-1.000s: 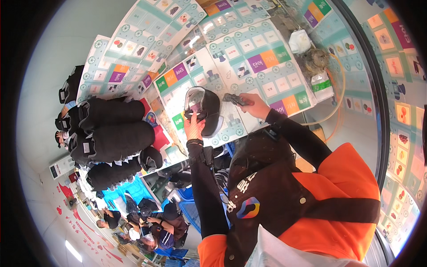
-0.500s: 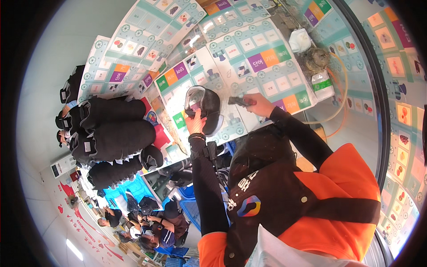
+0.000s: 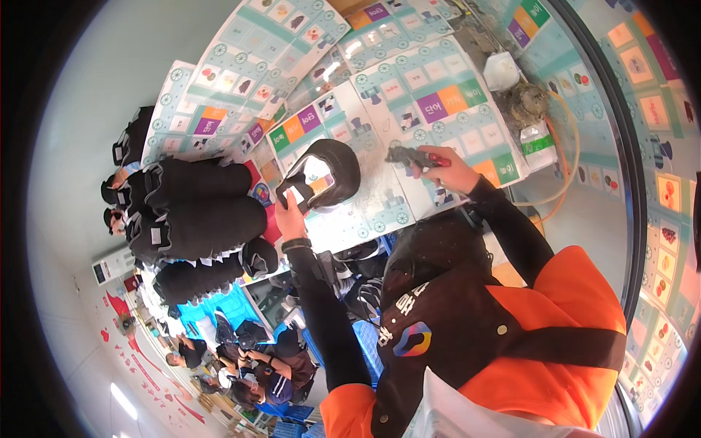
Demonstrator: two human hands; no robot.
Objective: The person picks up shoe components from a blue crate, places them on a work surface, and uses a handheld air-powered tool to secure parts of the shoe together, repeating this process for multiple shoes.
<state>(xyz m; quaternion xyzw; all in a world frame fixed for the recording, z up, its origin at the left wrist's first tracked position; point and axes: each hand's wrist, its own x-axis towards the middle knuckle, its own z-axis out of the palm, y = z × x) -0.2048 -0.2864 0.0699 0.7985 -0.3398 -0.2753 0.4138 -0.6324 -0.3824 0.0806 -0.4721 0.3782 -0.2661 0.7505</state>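
A black cap (image 3: 343,164) is held over the patterned table (image 3: 358,226), its opening turned up. My left hand (image 3: 292,220) is closed on the cap's near left edge, by a small white label. To the right, my right hand (image 3: 454,172) is closed round a dark grey hand tool (image 3: 410,156) with a red part near the fingers. The tool's exact kind is too blurred to make out. Its tip is apart from the cap, just right of it.
Stacks of black caps (image 3: 212,219) stand at the table's left. At the right edge are a white mask-like cup (image 3: 502,71), a clump of dark fluff (image 3: 527,102), a white-green packet (image 3: 538,146) and a yellow hose (image 3: 575,146). Other people (image 3: 270,376) work at the lower left.
The cap has turned and tilted, with my left hand shifting left and down to its edge. My right hand has turned the tool, so its red part now shows.
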